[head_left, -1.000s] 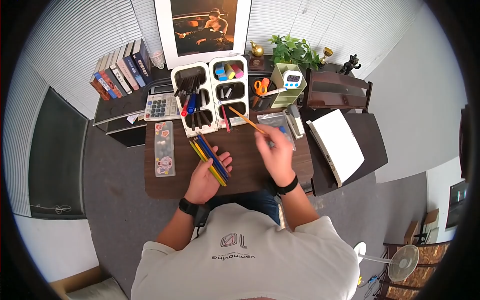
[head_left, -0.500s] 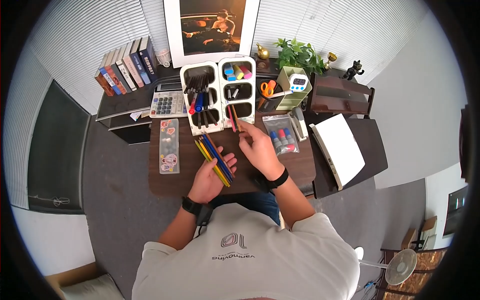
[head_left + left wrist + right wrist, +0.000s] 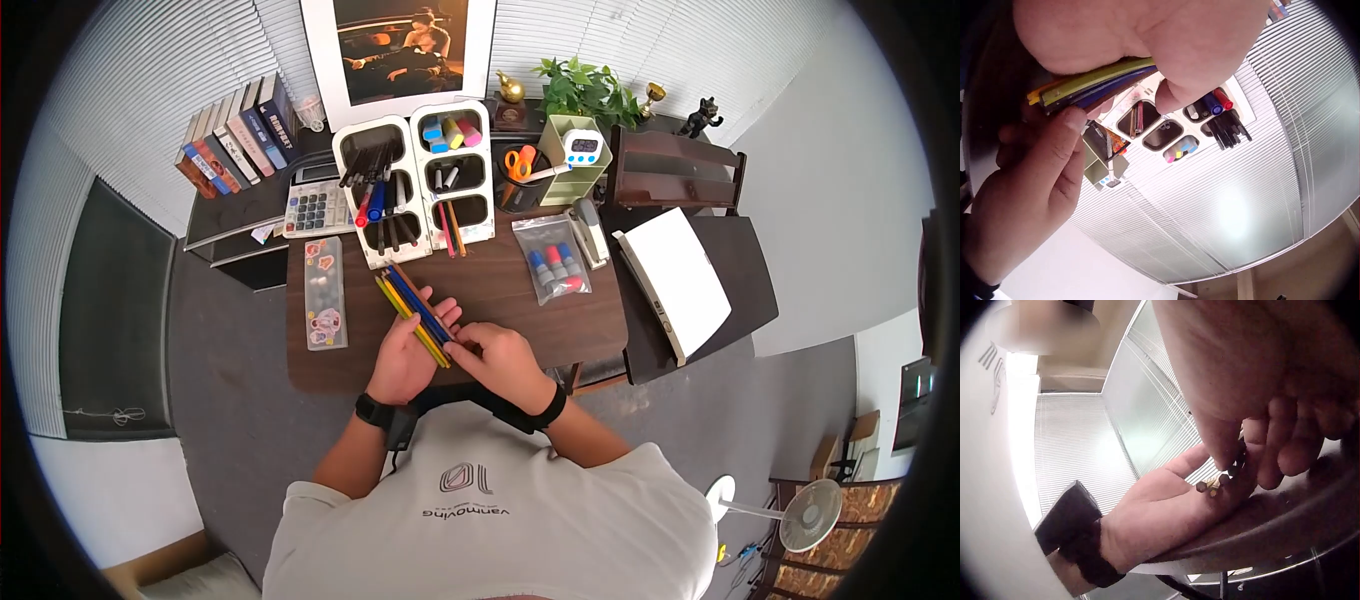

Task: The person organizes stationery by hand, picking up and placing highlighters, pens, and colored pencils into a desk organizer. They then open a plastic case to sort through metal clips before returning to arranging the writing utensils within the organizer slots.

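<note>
My left hand (image 3: 398, 366) grips a bundle of colored pencils (image 3: 408, 302), yellow, blue and brown, slanting across its palm over the table. My right hand (image 3: 512, 368) is at the near end of the bundle, and its thumb and forefinger pinch the brown pencil (image 3: 1105, 99). Several pencil ends (image 3: 1223, 479) show beside the right thumb in the right wrist view. Beyond both hands stands a white organizer (image 3: 424, 170) with several compartments. A pink pencil (image 3: 445, 228) and an orange-brown pencil (image 3: 458, 232) lean in its front right compartment.
Dark pens, a red marker (image 3: 362, 210) and a blue marker (image 3: 376, 203) fill the organizer's left side. A sticker-covered pencil case (image 3: 324, 295) lies left. Right are a bag of small bottles (image 3: 553, 262), a stapler (image 3: 590, 235) and a pen cup (image 3: 512, 192) with scissors.
My right hand put the orange-brown pencil into the organizer's front right compartment and let go. It then came back to the bundle in my left hand, which stayed nearly still.
</note>
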`<state>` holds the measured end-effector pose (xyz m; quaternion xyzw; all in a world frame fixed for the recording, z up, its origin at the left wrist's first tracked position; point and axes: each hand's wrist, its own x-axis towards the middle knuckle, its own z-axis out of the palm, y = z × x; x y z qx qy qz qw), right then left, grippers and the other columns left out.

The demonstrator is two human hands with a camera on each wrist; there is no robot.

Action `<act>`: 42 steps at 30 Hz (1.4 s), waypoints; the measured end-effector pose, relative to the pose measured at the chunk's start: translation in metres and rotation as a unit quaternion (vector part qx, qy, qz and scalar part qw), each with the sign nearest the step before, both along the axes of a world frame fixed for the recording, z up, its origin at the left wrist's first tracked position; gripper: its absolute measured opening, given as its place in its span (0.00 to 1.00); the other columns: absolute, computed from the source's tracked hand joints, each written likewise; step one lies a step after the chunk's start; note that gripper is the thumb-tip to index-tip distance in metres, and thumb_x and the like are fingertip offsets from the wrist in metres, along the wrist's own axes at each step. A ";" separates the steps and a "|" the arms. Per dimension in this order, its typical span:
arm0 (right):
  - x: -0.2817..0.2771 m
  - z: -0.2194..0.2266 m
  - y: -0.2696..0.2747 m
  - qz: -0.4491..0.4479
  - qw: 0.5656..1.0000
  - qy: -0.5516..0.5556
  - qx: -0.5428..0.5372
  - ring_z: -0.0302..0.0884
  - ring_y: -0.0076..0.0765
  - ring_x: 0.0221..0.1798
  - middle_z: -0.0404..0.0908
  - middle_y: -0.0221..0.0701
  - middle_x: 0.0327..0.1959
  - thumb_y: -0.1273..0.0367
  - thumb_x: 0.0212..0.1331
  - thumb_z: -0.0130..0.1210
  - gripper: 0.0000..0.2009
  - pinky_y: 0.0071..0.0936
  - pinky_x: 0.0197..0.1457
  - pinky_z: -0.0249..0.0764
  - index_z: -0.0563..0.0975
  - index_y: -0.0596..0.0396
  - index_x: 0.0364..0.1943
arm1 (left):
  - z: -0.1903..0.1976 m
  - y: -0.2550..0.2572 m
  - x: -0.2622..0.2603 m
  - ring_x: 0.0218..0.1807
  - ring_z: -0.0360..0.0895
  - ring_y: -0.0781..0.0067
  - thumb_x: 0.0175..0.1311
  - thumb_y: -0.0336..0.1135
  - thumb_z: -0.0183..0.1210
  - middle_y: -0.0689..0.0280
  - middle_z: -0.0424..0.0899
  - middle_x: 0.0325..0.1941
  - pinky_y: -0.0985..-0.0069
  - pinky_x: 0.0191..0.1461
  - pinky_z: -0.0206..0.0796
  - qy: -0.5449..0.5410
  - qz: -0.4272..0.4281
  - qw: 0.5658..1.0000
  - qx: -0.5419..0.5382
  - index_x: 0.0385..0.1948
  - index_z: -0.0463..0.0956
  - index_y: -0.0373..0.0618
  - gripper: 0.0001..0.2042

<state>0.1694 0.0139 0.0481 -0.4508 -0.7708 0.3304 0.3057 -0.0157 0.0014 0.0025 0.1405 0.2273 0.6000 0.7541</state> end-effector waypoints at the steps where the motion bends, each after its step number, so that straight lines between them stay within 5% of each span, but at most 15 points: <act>1: 0.001 0.002 0.000 -0.015 0.999 -0.017 0.024 0.85 0.43 0.31 0.87 0.39 0.33 0.64 0.62 0.67 0.10 0.34 0.36 0.80 0.85 0.58 0.37 | 0.000 0.000 0.000 0.74 0.68 0.51 0.79 0.39 0.48 0.49 0.71 0.72 0.53 0.77 0.60 0.004 0.003 1.000 0.004 0.75 0.59 0.46 0.25; 5: 0.008 0.010 0.007 -0.080 0.986 0.018 0.146 0.85 0.47 0.34 0.87 0.37 0.34 0.66 0.62 0.66 0.08 0.40 0.38 0.81 0.85 0.56 0.37 | 0.000 0.001 0.000 0.73 0.69 0.53 0.79 0.40 0.48 0.51 0.71 0.71 0.54 0.76 0.61 -0.012 0.002 1.000 0.022 0.75 0.60 0.46 0.25; 7: 0.015 0.022 0.009 -0.082 0.979 0.039 0.181 0.87 0.42 0.32 0.88 0.38 0.34 0.71 0.61 0.67 0.07 0.33 0.36 0.81 0.86 0.57 0.41 | 0.003 0.001 0.001 0.72 0.69 0.53 0.79 0.42 0.47 0.51 0.71 0.71 0.54 0.76 0.61 -0.021 0.005 1.000 0.012 0.74 0.61 0.47 0.25; 10: 0.031 0.041 0.009 -0.090 0.966 0.214 0.112 0.84 0.22 0.34 0.88 0.34 0.34 0.78 0.61 0.67 0.08 0.20 0.37 0.79 0.86 0.59 0.45 | 0.003 0.000 0.001 0.72 0.69 0.53 0.79 0.43 0.47 0.52 0.71 0.71 0.52 0.76 0.60 0.004 0.013 1.000 -0.013 0.73 0.61 0.47 0.24; 13: 0.043 0.046 0.018 -0.115 0.941 0.292 0.124 0.84 0.21 0.35 0.89 0.34 0.37 0.77 0.62 0.66 0.09 0.21 0.41 0.80 0.85 0.61 0.46 | 0.006 -0.001 0.001 0.72 0.68 0.53 0.79 0.43 0.47 0.52 0.72 0.71 0.51 0.76 0.60 0.002 0.004 1.000 -0.017 0.72 0.61 0.47 0.24; 17: 0.032 0.056 0.047 -0.157 0.947 0.135 0.246 0.85 0.28 0.35 0.88 0.35 0.38 0.77 0.62 0.66 0.09 0.24 0.42 0.81 0.84 0.59 0.46 | 0.002 -0.001 0.000 0.72 0.68 0.53 0.80 0.44 0.46 0.52 0.72 0.71 0.51 0.76 0.60 0.002 0.001 1.000 -0.015 0.73 0.61 0.47 0.24; 22: 0.004 0.029 0.077 -0.104 0.972 0.084 0.192 0.87 0.51 0.42 0.86 0.46 0.40 0.76 0.61 0.64 0.15 0.37 0.45 0.82 0.81 0.60 0.53 | -0.001 -0.002 -0.002 0.72 0.68 0.54 0.80 0.44 0.47 0.52 0.71 0.71 0.51 0.77 0.59 -0.001 0.001 1.000 -0.017 0.73 0.60 0.47 0.25; 36: -0.008 0.026 0.075 -0.084 0.985 0.063 0.136 0.86 0.53 0.42 0.85 0.46 0.39 0.77 0.60 0.60 0.17 0.40 0.45 0.81 0.81 0.58 0.55 | 0.003 -0.004 -0.002 0.74 0.67 0.53 0.80 0.44 0.45 0.51 0.69 0.73 0.53 0.79 0.56 0.003 -0.003 1.000 -0.013 0.76 0.57 0.46 0.27; 39: -0.004 0.033 0.049 -0.112 0.976 0.098 0.162 0.86 0.51 0.39 0.85 0.43 0.38 0.76 0.60 0.60 0.14 0.39 0.43 0.81 0.83 0.57 0.50 | 0.004 -0.005 -0.002 0.76 0.65 0.52 0.80 0.45 0.44 0.49 0.67 0.75 0.53 0.80 0.55 -0.001 0.006 1.000 -0.015 0.77 0.55 0.45 0.28; 42: 0.001 0.025 0.020 -0.013 0.998 0.025 0.051 0.85 0.46 0.34 0.85 0.38 0.35 0.68 0.61 0.65 0.07 0.39 0.39 0.81 0.84 0.54 0.39 | 0.001 -0.002 -0.001 0.78 0.62 0.50 0.81 0.45 0.43 0.47 0.65 0.76 0.53 0.81 0.54 -0.024 0.010 1.000 -0.007 0.77 0.54 0.43 0.28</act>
